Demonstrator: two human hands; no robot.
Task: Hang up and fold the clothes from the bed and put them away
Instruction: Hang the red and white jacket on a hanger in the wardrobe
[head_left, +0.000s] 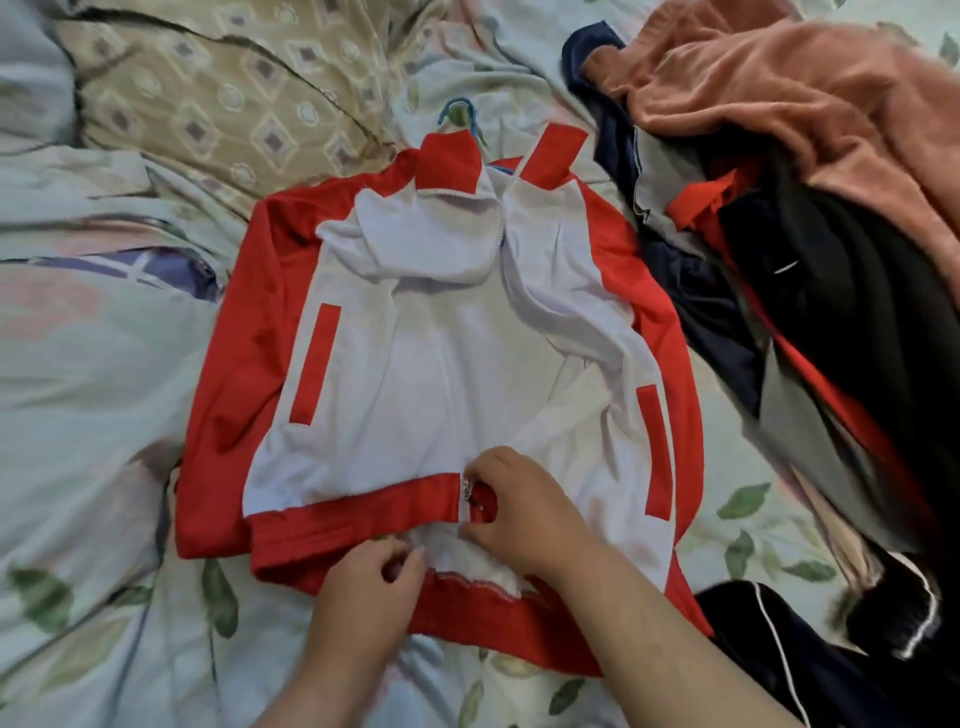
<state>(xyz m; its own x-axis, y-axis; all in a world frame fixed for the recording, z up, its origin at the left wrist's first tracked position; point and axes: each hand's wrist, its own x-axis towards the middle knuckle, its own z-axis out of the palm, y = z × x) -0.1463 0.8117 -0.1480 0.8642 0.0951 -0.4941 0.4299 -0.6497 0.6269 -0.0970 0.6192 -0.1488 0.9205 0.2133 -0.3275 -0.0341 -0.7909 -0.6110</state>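
Jacket (441, 364) zipper (469, 491), tight grip of right hand (524, 512)

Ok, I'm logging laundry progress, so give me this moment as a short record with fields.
jacket: red and white, flat on the floral sheet, collar end open
hanger: blue, inside the jacket, hook showing past the collar
left hand: pinches the hem below the zipper slider
right hand: grips the hem at that slider
pile of clothes: heaped to the right
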